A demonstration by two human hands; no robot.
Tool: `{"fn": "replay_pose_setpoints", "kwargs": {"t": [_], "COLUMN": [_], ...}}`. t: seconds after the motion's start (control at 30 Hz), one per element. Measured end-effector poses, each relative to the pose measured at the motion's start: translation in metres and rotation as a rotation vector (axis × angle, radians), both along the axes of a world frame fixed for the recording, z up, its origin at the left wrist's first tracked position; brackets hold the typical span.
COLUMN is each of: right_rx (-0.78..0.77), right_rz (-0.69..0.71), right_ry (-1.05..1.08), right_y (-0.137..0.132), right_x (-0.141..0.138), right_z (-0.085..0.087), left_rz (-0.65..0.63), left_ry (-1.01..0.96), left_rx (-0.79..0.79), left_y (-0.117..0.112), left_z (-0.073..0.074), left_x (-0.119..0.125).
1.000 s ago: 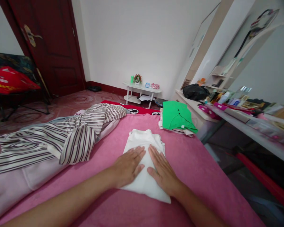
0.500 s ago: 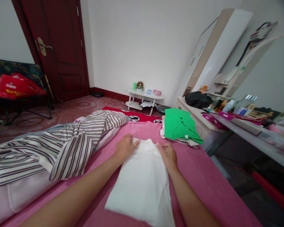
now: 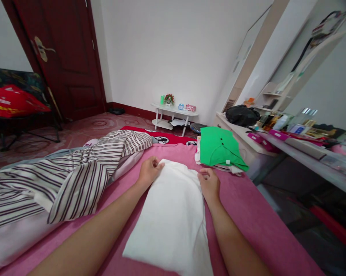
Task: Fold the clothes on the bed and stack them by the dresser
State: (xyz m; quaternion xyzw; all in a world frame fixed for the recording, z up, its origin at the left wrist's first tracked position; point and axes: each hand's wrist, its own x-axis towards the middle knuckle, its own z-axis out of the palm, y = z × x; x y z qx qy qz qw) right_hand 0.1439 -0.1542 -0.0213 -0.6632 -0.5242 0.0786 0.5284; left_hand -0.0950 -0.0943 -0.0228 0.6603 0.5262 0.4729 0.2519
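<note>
Pinching white cloth [image 3: 171,218] at far-left corner with left hand [image 3: 149,171], at far-right with right hand [image 3: 210,186], striped garment [image 3: 80,184] left of cloth, green shirt [image 3: 219,149] beyond, rightward.

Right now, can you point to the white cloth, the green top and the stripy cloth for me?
White cloth [image 3: 170,214]: head view, middle of its upper face.
Green top [image 3: 219,150]: head view, its folded face, just below the dark buttons.
Stripy cloth [image 3: 78,172]: head view, middle of its rumpled fabric.
</note>
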Motion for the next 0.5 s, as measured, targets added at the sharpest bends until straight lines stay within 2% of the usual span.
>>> {"fn": "replay_pose_setpoints", "kwargs": {"t": [0.13,0.2,0.27,0.3,0.37,0.43,0.5], "right_rx": [-0.088,-0.217,-0.386,-0.449,-0.489,-0.433,-0.334], "right_rz": [-0.093,-0.126,-0.099,-0.067,-0.008,0.022,0.028], "right_ry": [-0.202,-0.314,-0.382,-0.393,-0.388,-0.359,-0.309], "right_y": [-0.006,-0.012,-0.017,-0.018,-0.018,-0.015,-0.012], "right_x": [0.005,0.004,0.0,-0.001,-0.003,-0.002,0.002], "right_z": [0.005,0.016,0.026,0.029,0.031,0.027,0.02], "left_rz": [0.075,0.127,0.111,0.062,-0.117,-0.309,-0.386], "left_ry": [0.187,0.246,0.304,0.325,0.355,0.405,0.509], "left_rx": [-0.005,0.045,0.123,0.155,0.148,0.056,-0.011], "left_y": [-0.006,-0.013,-0.021,-0.026,-0.039,-0.057,-0.077], "left_z": [0.006,0.016,0.029,0.036,0.046,0.052,0.051], "left_x": [-0.003,-0.005,-0.005,-0.004,0.003,0.014,0.027]}}
